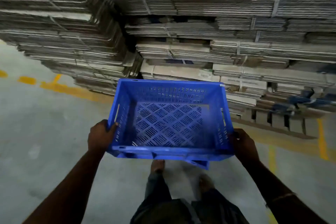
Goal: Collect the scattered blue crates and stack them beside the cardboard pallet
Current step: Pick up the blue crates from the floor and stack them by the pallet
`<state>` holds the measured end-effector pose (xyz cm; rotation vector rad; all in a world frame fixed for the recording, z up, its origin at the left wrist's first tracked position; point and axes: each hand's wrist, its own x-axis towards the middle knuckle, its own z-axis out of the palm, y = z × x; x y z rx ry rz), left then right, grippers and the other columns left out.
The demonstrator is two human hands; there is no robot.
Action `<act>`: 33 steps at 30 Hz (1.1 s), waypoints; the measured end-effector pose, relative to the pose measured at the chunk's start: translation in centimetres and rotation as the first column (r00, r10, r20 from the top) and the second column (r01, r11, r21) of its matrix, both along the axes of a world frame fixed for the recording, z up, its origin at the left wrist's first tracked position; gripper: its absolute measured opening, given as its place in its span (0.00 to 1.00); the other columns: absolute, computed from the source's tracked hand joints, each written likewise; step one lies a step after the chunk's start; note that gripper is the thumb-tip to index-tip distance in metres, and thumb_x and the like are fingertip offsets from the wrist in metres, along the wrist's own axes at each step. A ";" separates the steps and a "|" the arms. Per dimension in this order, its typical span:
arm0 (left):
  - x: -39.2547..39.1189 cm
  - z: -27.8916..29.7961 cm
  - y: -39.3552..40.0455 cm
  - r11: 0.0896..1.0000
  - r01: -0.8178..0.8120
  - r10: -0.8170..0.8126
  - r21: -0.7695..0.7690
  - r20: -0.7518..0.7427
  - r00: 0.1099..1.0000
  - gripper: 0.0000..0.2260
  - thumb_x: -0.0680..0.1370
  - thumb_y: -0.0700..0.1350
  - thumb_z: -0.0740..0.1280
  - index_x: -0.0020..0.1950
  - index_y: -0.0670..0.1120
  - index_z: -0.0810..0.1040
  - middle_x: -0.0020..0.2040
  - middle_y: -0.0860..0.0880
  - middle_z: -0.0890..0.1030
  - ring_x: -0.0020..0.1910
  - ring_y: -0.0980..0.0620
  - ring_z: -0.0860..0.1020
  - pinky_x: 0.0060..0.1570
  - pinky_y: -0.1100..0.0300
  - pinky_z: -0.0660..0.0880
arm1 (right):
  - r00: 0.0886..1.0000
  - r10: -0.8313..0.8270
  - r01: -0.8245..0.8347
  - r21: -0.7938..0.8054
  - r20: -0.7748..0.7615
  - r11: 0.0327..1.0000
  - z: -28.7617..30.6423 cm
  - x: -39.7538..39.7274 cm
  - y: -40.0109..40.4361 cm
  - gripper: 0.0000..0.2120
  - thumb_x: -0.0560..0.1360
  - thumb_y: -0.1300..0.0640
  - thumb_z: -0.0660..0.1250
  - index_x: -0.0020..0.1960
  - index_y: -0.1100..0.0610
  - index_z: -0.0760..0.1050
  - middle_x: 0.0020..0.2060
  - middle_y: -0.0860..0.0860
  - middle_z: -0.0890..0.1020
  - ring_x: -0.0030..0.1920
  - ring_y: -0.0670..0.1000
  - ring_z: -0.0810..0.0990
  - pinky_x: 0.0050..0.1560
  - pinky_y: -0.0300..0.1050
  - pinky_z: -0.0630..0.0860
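Observation:
A blue perforated plastic crate [169,120] hangs in the air in front of me, open side up and empty. My left hand [100,135] grips its left wall, with the thumb over the rim. My right hand [244,143] grips the right wall. A second blue crate edge [199,163] shows just under the near rim; whether it is nested below I cannot tell. Straight ahead stands the cardboard pallet [200,56], a tall pile of strapped flattened boxes.
Another tall stack of flattened cardboard [60,38] rises at the left. Yellow lines [76,91] mark the grey concrete floor on both sides. A wooden pallet base [276,123] shows at the right. My bare feet [158,166] are below the crate.

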<state>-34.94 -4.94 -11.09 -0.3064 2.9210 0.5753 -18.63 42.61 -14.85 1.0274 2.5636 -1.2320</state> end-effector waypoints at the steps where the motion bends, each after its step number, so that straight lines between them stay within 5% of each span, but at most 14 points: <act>1: -1.7 -0.5 -0.4 1.000 0.027 -0.027 0.012 0.008 1.000 0.19 0.78 0.57 0.68 0.39 0.43 0.72 0.35 0.42 0.78 0.40 0.36 0.79 0.39 0.49 0.73 | 0.999 -0.036 0.036 0.001 -0.002 0.999 -0.2 -0.2 -1.0 0.11 0.80 0.53 0.65 0.58 0.58 0.77 0.51 0.60 0.83 0.52 0.63 0.82 0.51 0.56 0.77; 13: -12.9 -4.8 -3.4 0.969 0.136 -0.185 0.208 0.241 0.953 0.09 0.78 0.46 0.69 0.53 0.41 0.79 0.50 0.38 0.83 0.51 0.37 0.81 0.49 0.49 0.74 | 0.943 -0.326 0.324 0.032 0.073 0.945 -1.5 -1.6 -10.7 0.04 0.79 0.58 0.63 0.52 0.57 0.73 0.45 0.60 0.82 0.44 0.61 0.80 0.41 0.50 0.71; 18: -13.0 -5.9 -5.0 0.934 0.025 -0.154 0.356 0.337 0.929 0.22 0.65 0.48 0.66 0.59 0.51 0.80 0.54 0.46 0.84 0.54 0.41 0.82 0.57 0.45 0.77 | 0.933 -0.335 0.336 0.016 0.134 0.942 -2.2 0.0 -13.2 0.05 0.79 0.58 0.63 0.52 0.59 0.71 0.42 0.56 0.79 0.45 0.62 0.80 0.41 0.50 0.70; 25: -11.9 -7.0 -7.2 0.906 -0.030 -0.161 0.423 0.409 0.898 0.26 0.67 0.47 0.68 0.65 0.61 0.78 0.58 0.52 0.84 0.56 0.45 0.82 0.59 0.41 0.78 | 0.937 -0.334 0.339 -0.036 0.106 0.940 -2.7 2.9 -14.6 0.05 0.78 0.63 0.62 0.54 0.57 0.71 0.48 0.53 0.79 0.44 0.57 0.78 0.42 0.48 0.69; 33: -9.8 -6.6 -6.7 0.892 -0.048 -0.172 0.450 0.434 0.884 0.33 0.64 0.40 0.63 0.70 0.54 0.75 0.60 0.47 0.82 0.58 0.40 0.81 0.59 0.41 0.78 | 0.894 -0.444 0.446 -0.026 0.054 0.895 -1.5 2.4 -12.9 0.10 0.74 0.68 0.63 0.51 0.56 0.73 0.46 0.54 0.80 0.43 0.58 0.78 0.42 0.47 0.69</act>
